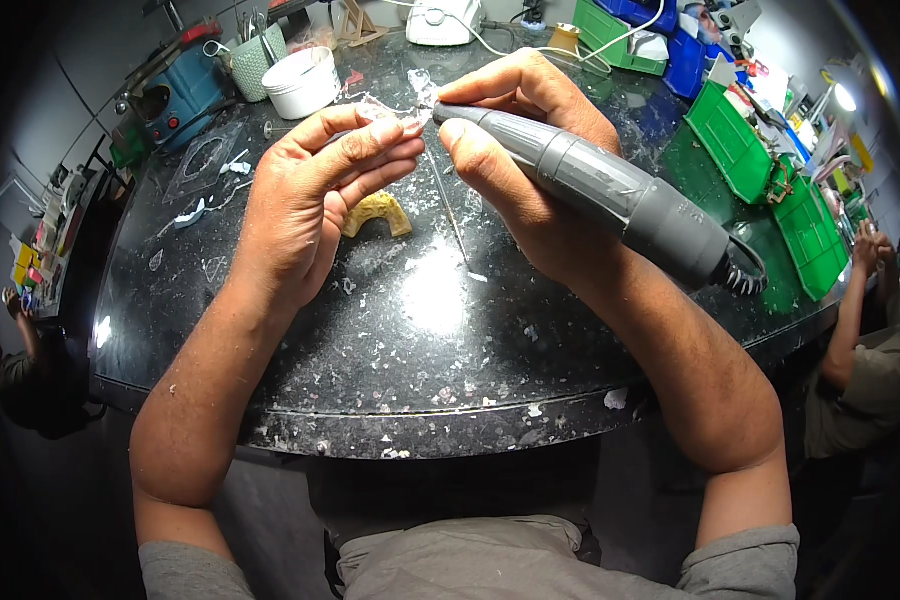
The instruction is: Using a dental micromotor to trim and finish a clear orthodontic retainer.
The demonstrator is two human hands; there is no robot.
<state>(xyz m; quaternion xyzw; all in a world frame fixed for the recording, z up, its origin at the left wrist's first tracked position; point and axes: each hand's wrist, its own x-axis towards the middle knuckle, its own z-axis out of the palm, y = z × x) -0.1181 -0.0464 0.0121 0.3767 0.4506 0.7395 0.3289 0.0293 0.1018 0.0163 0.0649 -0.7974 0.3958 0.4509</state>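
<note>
My right hand [535, 165] is wrapped around a thick dark grey rotary handpiece [620, 190], its tip pointing left and its coiled cord trailing from the back end. Pinched between the fingertips of my left hand [305, 185] is a small clear piece with a thin wire [398, 108]; glare and fingers hide most of its shape. The handpiece's nose meets my left fingertips at this piece, and the bit itself cannot be made out. Just below my left fingers, a yellow arch-shaped dental model [382, 214] lies on the black table [370, 330]. Beside it rests a slim metal instrument [448, 208].
White shavings litter the tabletop. A white tub [301, 84], a cup of tools [258, 64] and a blue machine [175, 95] stand far left. Green bins [728, 140] line the right side. At the far edge sits a white device [443, 22]. Another person's arm [850, 310] shows far right.
</note>
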